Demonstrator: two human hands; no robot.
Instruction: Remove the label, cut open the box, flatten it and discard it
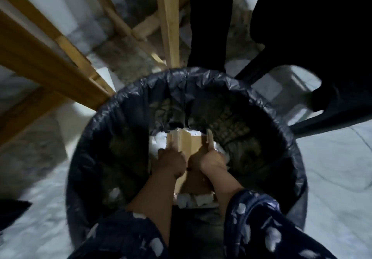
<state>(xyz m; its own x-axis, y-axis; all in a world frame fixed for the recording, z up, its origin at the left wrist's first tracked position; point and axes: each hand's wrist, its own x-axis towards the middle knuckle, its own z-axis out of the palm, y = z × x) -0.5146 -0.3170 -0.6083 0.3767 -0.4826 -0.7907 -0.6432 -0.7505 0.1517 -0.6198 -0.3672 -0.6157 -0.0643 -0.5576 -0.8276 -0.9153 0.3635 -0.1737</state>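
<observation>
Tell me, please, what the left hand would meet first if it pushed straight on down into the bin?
Probably the white crumpled paper under the flattened cardboard that the left hand grips; depth inside the bin liner is unclear.

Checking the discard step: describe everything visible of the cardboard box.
The flattened brown cardboard box lies inside the round bin lined with a black plastic bag, over white crumpled paper. Folded panels and creases show. The left hand and right hand both press down on it.

Dim light falls on a pale marbled floor [332, 168]. Wooden furniture legs [167, 21] cross the upper left; a dark chair [322, 37] fills the upper right.
</observation>
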